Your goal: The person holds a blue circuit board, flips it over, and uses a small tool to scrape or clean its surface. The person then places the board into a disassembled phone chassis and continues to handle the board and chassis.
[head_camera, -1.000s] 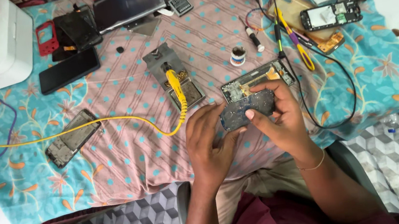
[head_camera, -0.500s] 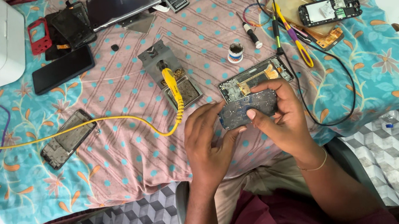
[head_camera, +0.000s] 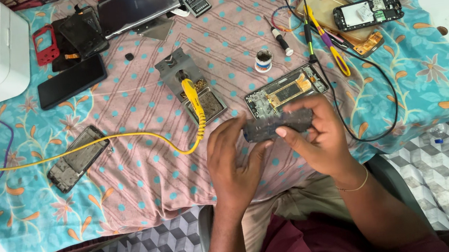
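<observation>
1. Head view: left hand (head_camera: 235, 162) and right hand (head_camera: 319, 139) share a dark grey, flat, rectangular phone part (head_camera: 279, 125), raised over the cloth-covered desk (head_camera: 144, 177).
2. Fingers of both hands curl closed around the part's ends; right thumb lies on its face.
3. Opened phone frame with gold inner panel (head_camera: 286, 89) lies just behind the part.
4. Yellow-handled soldering iron (head_camera: 193, 98) rests left of the part, on a metal stand (head_camera: 190, 84).

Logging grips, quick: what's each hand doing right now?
Left hand: closed, holding the dark phone part.
Right hand: closed on the same part.
</observation>
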